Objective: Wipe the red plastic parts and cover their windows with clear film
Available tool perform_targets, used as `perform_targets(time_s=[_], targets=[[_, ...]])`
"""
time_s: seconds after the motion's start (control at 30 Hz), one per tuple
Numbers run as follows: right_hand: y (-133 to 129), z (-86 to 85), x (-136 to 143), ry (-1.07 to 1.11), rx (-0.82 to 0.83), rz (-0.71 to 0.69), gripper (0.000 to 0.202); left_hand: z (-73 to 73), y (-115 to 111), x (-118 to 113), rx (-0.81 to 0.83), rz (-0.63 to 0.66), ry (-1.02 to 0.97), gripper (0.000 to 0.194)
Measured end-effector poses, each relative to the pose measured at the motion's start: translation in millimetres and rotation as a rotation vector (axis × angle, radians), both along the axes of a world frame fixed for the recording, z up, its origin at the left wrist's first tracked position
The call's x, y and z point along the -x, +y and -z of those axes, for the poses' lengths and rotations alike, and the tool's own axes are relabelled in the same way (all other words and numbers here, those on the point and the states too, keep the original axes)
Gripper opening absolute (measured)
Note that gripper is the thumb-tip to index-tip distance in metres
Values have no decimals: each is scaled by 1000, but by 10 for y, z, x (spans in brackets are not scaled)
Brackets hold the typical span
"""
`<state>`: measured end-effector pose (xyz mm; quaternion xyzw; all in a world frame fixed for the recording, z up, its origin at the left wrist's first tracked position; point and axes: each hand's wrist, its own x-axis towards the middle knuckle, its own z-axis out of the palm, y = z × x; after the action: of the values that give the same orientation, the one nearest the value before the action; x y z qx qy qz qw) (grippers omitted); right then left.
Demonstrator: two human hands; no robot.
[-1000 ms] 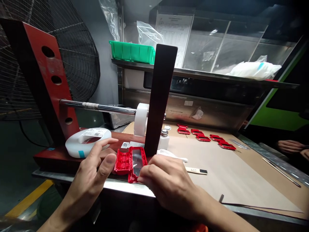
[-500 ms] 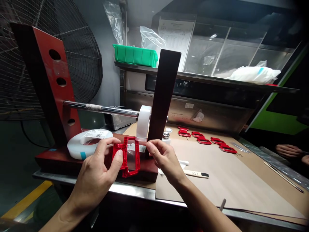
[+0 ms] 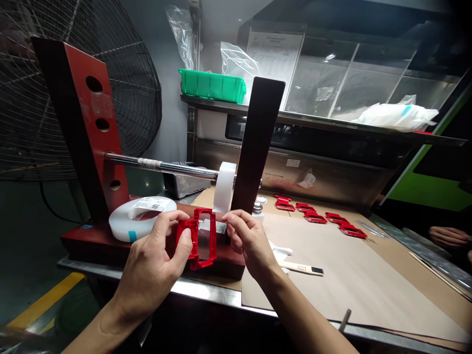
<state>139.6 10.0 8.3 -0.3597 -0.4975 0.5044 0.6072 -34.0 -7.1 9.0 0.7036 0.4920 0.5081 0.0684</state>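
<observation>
My left hand point(image 3: 157, 260) grips a red plastic frame point(image 3: 213, 241) by its left part, thumb in front and fingers behind. The frame stands upright, its rectangular opening facing me. Just right of it, my right hand point(image 3: 250, 241) has thumb and forefinger pinched at the lower end of clear film coming off a white roll point(image 3: 223, 187); the film's edge is hard to see. That roll hangs on a metal rod point(image 3: 165, 166) between two uprights of a dark red stand point(image 3: 236, 273). A larger roll of film point(image 3: 125, 228) lies on the stand's base, behind my left hand.
Several red frames point(image 3: 315, 218) lie at the back of the paper-covered table point(image 3: 324, 246). A wooden-handled brush point(image 3: 302, 268) and a small bottle point(image 3: 258, 209) are right of the stand. A green bin point(image 3: 212, 86) sits on the shelf. Another person's hand point(image 3: 450, 236) shows far right.
The whole view has shifted slightly, so things appear a little farther right. Clear film visible across the frame's opening earlier is harder to see now. Both hands keep their grips.
</observation>
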Motion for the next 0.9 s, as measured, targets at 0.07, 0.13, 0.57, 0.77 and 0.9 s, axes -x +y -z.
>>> perform_targets(time_s=[0.07,0.13,0.57,0.77,0.9], targets=[[14,10,-3,31,-2,-9,28,3,11,-1,-26,2,13,23],[22,9,-1,46,-6,-16,33,-1,13,-5,-35,12,14,23],[-40,31,18,0,-42,53,34,43,27,-29,54,29,-2,21],[-263,127,-17,-57,-39,62,33,105,42,-134,130,79,-38,18],[-482,206,-28,-154,-20,27,33,115,39,-212,177,135,-151,20]])
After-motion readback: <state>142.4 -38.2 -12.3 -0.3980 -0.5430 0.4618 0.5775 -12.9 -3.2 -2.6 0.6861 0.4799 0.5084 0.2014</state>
